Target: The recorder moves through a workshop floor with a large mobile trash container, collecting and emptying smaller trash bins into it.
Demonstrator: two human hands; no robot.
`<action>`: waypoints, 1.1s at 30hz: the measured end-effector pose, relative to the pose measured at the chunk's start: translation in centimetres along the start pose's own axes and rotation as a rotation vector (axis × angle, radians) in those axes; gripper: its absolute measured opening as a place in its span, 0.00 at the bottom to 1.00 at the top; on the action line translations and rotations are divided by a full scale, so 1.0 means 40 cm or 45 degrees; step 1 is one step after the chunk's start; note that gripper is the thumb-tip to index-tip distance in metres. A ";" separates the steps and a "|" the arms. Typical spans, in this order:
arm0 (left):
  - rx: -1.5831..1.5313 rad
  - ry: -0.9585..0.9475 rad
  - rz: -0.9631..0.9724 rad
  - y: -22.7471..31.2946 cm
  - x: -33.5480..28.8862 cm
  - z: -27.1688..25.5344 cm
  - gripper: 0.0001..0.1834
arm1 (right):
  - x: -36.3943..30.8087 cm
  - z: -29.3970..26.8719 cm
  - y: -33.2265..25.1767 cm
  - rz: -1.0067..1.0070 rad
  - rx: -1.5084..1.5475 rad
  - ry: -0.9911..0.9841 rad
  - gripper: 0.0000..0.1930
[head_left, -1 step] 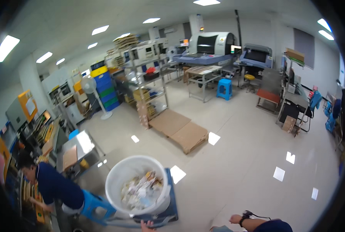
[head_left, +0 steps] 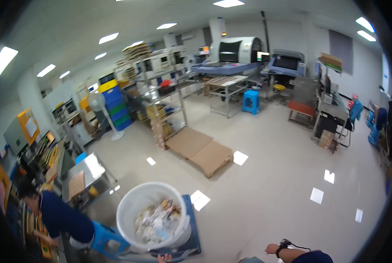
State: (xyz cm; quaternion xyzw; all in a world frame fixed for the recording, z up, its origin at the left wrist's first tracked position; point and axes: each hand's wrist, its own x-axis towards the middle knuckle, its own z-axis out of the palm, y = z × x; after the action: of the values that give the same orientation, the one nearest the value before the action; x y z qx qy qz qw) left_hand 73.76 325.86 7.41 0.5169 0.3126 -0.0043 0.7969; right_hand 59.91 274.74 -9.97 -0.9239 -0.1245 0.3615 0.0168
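Note:
A large white plastic bin [head_left: 125, 197], partly filled with crumpled paper and plastic scraps [head_left: 158, 221], stands on a blue flat trolley [head_left: 196, 241] at the lower middle. The trolley's grey push handle [head_left: 185, 255] curves along the near side of the bin. My left hand [head_left: 164, 258] shows only by its fingers at the lower edge, closed over this handle. Off to the right, my right hand [head_left: 272, 249] is held over the floor with its fingers curled, and I see nothing in it. A black strap [head_left: 283, 247] circles that wrist.
At the left a person [head_left: 68, 215] in dark blue sits on a blue stool [head_left: 108, 239] by a workbench, close beside the bin. Flattened cardboard [head_left: 200, 149] lies ahead beside a metal shelf rack [head_left: 182, 103]. A metal table [head_left: 88, 168], a blue stool [head_left: 251, 102] and machines stand farther off.
The view has shifted slightly, so the bin and trolley appear a little lower and farther left. My left hand stays on the handle. The right hand remains at the lower right.

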 end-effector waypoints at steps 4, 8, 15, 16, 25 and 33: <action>0.118 0.125 0.033 -0.098 0.255 -0.102 0.15 | -0.074 0.044 0.276 0.539 0.220 0.035 0.12; -0.133 0.224 -0.119 -0.010 0.335 0.043 0.07 | -0.060 -0.128 0.379 0.638 0.535 0.295 0.12; -0.275 0.363 -0.253 0.087 0.278 0.179 0.13 | 0.272 -0.540 0.520 0.662 1.180 0.614 0.14; -0.313 0.377 -0.274 0.101 0.281 0.202 0.14 | 0.286 -0.576 0.531 0.646 1.149 0.591 0.14; -0.251 0.730 -0.313 0.174 0.441 0.272 0.14 | 0.424 -0.807 0.756 0.800 1.306 0.518 0.13; 0.045 1.194 -0.387 0.237 0.490 0.351 0.18 | 0.604 -1.002 0.946 1.005 1.099 -0.028 0.12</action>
State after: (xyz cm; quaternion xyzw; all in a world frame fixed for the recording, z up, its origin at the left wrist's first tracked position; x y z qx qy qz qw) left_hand 99.59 324.86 9.14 0.4253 0.7094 0.1074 0.5517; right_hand 112.20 246.32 -1.00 -0.8060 0.3875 0.3681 0.2543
